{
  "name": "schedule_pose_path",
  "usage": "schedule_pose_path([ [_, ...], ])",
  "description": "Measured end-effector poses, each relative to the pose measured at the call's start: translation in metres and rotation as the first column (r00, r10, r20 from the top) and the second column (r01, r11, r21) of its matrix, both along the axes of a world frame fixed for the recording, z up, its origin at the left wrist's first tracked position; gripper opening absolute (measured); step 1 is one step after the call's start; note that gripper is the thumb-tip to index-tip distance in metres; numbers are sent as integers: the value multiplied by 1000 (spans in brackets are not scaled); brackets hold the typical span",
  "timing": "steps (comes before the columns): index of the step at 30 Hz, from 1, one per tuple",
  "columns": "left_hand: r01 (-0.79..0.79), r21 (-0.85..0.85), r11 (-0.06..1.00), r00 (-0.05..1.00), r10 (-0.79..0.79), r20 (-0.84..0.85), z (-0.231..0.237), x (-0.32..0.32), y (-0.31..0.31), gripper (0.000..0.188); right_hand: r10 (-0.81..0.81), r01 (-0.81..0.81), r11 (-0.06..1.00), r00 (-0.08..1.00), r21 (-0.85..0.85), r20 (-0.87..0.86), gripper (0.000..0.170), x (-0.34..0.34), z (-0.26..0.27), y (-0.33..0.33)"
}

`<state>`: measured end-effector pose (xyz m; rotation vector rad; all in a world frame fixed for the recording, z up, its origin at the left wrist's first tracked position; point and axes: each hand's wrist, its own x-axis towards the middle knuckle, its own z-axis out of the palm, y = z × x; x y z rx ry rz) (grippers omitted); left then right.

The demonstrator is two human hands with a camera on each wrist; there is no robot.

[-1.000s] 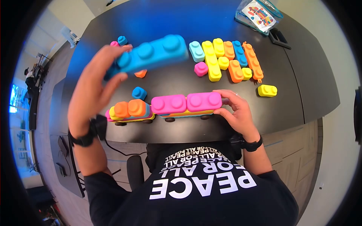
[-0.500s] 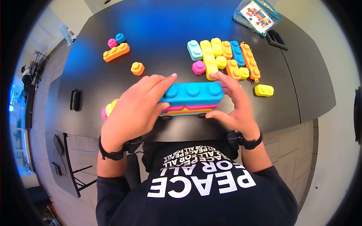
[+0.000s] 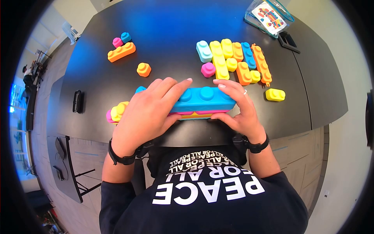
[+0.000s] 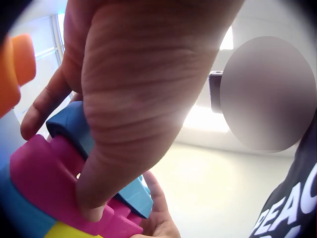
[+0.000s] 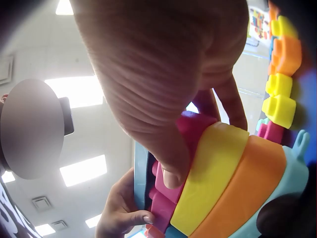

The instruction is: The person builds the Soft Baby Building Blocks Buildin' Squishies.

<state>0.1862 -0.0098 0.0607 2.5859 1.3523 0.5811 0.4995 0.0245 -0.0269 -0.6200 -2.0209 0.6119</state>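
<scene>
My left hand (image 3: 150, 111) grips the left end of a long blue building block (image 3: 206, 102), its thumb reaching down onto a pink block (image 4: 54, 191) in the left wrist view. Below the blue block lie pink, yellow, orange and light-blue layers of a wheeled train car. In the right wrist view, pink studs show in a gap under the blue block (image 5: 142, 176). My right hand (image 3: 243, 111) holds the right end of the car, thumb on a pink block (image 5: 163, 186) and fingers behind. Much of the blue block's left end is hidden under the left hand.
Several blocks, including a long yellow one (image 3: 219, 62), lie grouped at right. A small yellow block (image 3: 275, 94) lies nearer. Orange blocks (image 3: 121, 52) sit back left. A black case (image 3: 78, 102) rests at left. A clear bag (image 3: 272, 17) with a picture card stands back right.
The left hand has carried the long blue block from the upper left down onto the pink-topped car. The right hand's fingers have drawn in round the car's end.
</scene>
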Motion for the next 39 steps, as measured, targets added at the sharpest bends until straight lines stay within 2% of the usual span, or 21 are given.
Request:
schedule_pose_path([
  [8, -6, 18, 1000, 1000, 7, -16, -3, 3, -3, 78, 9, -9, 1000, 1000, -24, -29, 86, 0, -5, 0],
  [18, -45, 68, 997, 998, 43, 34, -18, 9, -16, 75, 19, -12, 998, 993, 59, -121, 78, -6, -24, 1],
  [27, -118, 47, 992, 990, 114, 83, -19, 16, -17, 70, -19, 26, 998, 993, 52, -120, 86, -12, -29, -2],
  [39, -133, 63, 989, 987, 126, 101, -22, 18, -17, 64, -48, 61, 996, 984, 71, -170, 86, -20, -39, -4],
])
